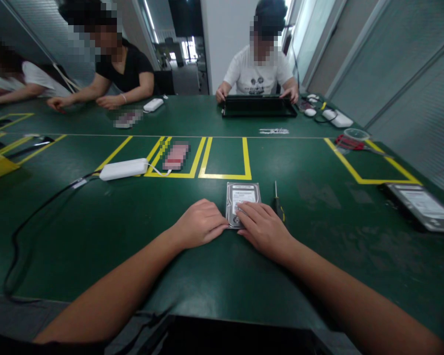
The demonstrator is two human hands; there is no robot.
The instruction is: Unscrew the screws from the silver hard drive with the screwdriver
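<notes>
A silver hard drive with a white label lies on the green table between my two hands. My left hand is closed, its fingers pressed together and the tips pinching the drive's near left corner. Across the lower right part of the drive reaches my right hand, fingers bent over the top face and thumb by the near edge, gripping it. Some of the label is hidden under those fingers. Just right of the drive lies a screwdriver, its shaft pointing away from me; neither hand touches it.
A second drive-like device lies at the right edge. Yellow tape marks rectangles on the table. A white power bank with a black cable is at left. Opposite, a person holds a dark panel; other people sit at far left.
</notes>
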